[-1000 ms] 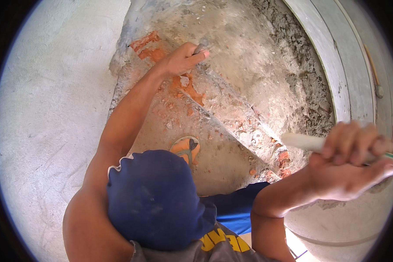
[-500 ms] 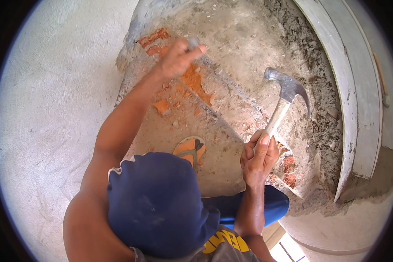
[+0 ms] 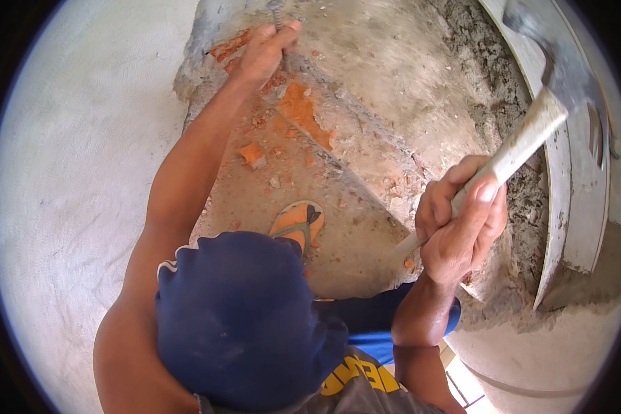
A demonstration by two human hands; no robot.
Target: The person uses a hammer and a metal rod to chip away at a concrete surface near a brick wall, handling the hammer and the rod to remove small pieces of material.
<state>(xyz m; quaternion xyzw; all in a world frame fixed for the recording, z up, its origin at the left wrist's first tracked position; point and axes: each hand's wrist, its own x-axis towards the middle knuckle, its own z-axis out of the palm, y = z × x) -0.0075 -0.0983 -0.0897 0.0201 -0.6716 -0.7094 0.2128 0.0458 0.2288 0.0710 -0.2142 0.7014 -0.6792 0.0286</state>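
From my seat I have both hands in view, well apart from each other. The left hand (image 3: 265, 52), at the far end of an outstretched arm, is clamped on a grey metal rod (image 3: 276, 10). One end of the rod pokes up past the fist; I cannot tell exactly where the other end meets the work. The right hand (image 3: 462, 214) is wrapped around the pale handle of a hammer (image 3: 528, 134), thumb laid along it, the butt jutting out below the fist toward the lower left. The hammer's metal head points up and to the right, blurred, over the grey boards (image 3: 586, 200) and well away from the rod.

Beneath the left hand I see rough cement (image 3: 386, 76) broken open, with a patch of orange brick (image 3: 298, 103) showing. A loose chunk (image 3: 252, 153) lies near that patch, among small crumbs. A sandal (image 3: 298, 219) with a grey strap sits closer in, just beyond the blue cap (image 3: 238, 324). A white wall (image 3: 96, 172) fills my left side, and a strip of coarse mortar (image 3: 500, 96) runs along the boards.
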